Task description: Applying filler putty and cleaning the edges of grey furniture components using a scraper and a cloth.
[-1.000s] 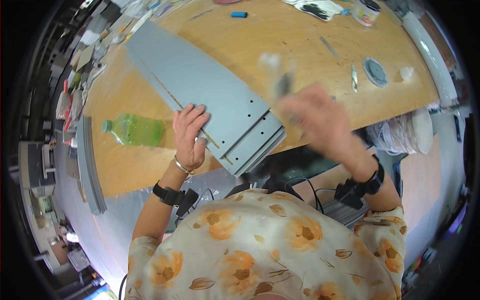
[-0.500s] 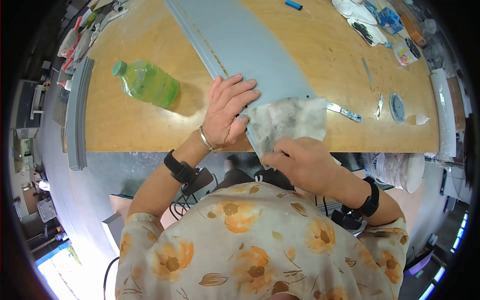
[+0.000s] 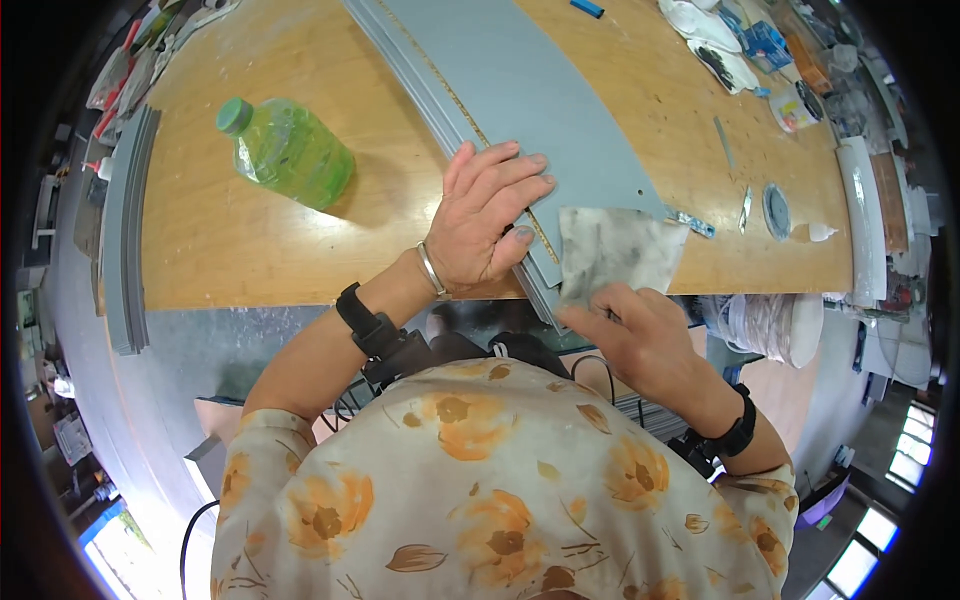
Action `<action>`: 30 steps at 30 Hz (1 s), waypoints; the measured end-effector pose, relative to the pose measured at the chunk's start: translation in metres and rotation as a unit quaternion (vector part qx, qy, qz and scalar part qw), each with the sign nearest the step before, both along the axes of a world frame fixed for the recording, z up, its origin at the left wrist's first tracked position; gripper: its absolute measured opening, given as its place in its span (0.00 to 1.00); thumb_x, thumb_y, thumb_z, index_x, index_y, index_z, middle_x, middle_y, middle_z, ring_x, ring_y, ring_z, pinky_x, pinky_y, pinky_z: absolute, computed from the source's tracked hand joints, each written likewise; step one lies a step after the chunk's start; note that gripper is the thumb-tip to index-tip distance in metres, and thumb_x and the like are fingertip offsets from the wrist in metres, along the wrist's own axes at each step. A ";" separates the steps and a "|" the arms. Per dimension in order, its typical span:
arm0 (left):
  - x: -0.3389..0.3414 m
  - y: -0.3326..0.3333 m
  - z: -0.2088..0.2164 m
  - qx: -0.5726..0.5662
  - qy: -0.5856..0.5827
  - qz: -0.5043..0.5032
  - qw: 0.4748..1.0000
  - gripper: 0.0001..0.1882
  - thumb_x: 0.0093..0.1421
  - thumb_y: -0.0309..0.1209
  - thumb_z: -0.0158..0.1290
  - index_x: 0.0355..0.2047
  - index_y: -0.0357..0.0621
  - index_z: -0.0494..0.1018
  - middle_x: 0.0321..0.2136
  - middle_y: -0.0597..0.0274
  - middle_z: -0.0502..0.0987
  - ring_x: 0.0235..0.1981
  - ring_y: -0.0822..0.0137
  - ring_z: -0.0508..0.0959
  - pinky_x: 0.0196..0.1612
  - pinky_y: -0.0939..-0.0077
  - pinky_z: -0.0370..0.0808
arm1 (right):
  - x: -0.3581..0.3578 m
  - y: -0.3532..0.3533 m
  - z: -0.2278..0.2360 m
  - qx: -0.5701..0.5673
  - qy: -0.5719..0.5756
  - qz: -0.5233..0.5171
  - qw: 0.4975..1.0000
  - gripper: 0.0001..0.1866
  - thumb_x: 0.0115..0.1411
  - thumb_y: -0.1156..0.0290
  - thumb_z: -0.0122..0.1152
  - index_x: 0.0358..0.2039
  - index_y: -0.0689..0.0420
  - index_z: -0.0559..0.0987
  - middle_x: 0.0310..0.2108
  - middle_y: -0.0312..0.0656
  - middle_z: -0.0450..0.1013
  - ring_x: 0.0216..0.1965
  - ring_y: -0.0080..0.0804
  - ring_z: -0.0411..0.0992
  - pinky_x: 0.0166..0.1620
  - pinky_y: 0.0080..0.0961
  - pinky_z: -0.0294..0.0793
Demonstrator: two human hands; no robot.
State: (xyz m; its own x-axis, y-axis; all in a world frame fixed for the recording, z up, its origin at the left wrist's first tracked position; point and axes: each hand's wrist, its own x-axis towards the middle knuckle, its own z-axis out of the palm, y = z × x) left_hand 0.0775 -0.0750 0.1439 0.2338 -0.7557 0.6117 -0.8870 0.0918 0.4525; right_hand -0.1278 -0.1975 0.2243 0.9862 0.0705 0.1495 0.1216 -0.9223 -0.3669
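Observation:
A long grey panel with ridged left edges lies across the wooden table and reaches past its near edge. Along its left side runs a yellowish dotted strip. My left hand rests flat on that side near the front, its fingers stretched out over the strip. In my right hand is the corner of a whitish cloth with grey smudges, pinched between thumb and fingers. The cloth spreads over the panel's near right corner. Just beyond it, a putty knife is partly covered.
A green-capped bottle of green liquid stands left on the wooden table. Grey strips hang over the table's left edge. A round grey lid, a blade, a white tub and stained gloves lie to the right.
My right hand has drawn the cloth rightward, baring the panel's near end and the strip there. My left hand still lies on the panel, and the whole view has shifted slightly.

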 end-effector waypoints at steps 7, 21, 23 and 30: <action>0.002 0.002 -0.002 0.000 0.005 -0.001 1.000 0.24 0.61 0.44 0.35 0.49 0.45 0.70 0.52 0.58 0.68 0.56 0.53 0.62 0.61 0.49 0.42 | -0.002 0.005 0.008 -0.031 0.036 0.005 0.999 0.19 0.46 0.74 0.55 0.42 0.50 0.78 0.27 0.35 0.63 0.20 0.30 0.62 0.24 0.24 0.62; 0.002 0.001 -0.002 -0.010 0.002 -0.003 1.000 0.24 0.61 0.45 0.35 0.48 0.44 0.70 0.51 0.56 0.68 0.56 0.52 0.63 0.61 0.50 0.43 | -0.012 -0.031 0.015 0.531 0.085 -0.253 0.804 0.12 0.65 0.66 0.47 0.43 0.60 0.73 0.38 0.34 0.73 0.39 0.20 0.69 0.44 0.20 0.70; 0.003 0.000 -0.004 -0.010 -0.006 0.000 1.000 0.24 0.62 0.44 0.35 0.48 0.43 0.70 0.51 0.55 0.68 0.56 0.51 0.63 0.61 0.51 0.43 | -0.012 -0.035 0.009 0.653 0.077 -0.249 0.711 0.13 0.65 0.66 0.47 0.44 0.60 0.72 0.38 0.36 0.73 0.39 0.21 0.70 0.43 0.20 0.71; 0.004 0.001 0.004 -0.007 -0.015 -0.002 1.000 0.24 0.62 0.44 0.35 0.48 0.42 0.70 0.50 0.55 0.69 0.56 0.51 0.63 0.61 0.50 0.43 | -0.010 -0.010 0.006 0.806 0.097 -0.254 0.526 0.18 0.59 0.76 0.54 0.50 0.62 0.66 0.43 0.40 0.71 0.40 0.23 0.72 0.45 0.23 0.73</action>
State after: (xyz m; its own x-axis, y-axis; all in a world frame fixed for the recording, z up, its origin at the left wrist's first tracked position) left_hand 0.0813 -0.0738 0.1478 0.2124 -0.7474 0.6295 -0.9002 0.1010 0.4236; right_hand -0.1377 -0.2074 0.2304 0.8247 -0.2726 -0.4955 -0.1746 0.7106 -0.6816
